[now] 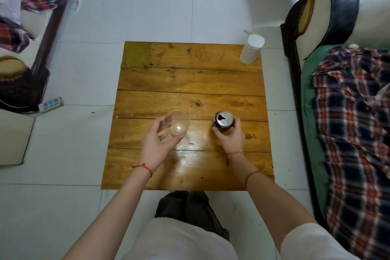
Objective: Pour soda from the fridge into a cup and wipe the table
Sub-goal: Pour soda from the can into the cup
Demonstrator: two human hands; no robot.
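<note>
One cam only, head-worn, so no 2nd view & no shared overlap. It sits above the near edge of the surface (pixel 190 82), facing fwd & steeply down, almost top-down. Wide-angle lens: straight lines bow toward the frame borders. The whole wooden top fits in frame, all 4 corners visible, far edge toward the top of the pic, near edge just above the wearer's lap. Both forearms enter from the bottom corners & reach in over the near edge. Close range: arm's reach to the near half. White tiled floor (pixel 147 6) shows all round; sofas cut off at left & right borders.
</note>
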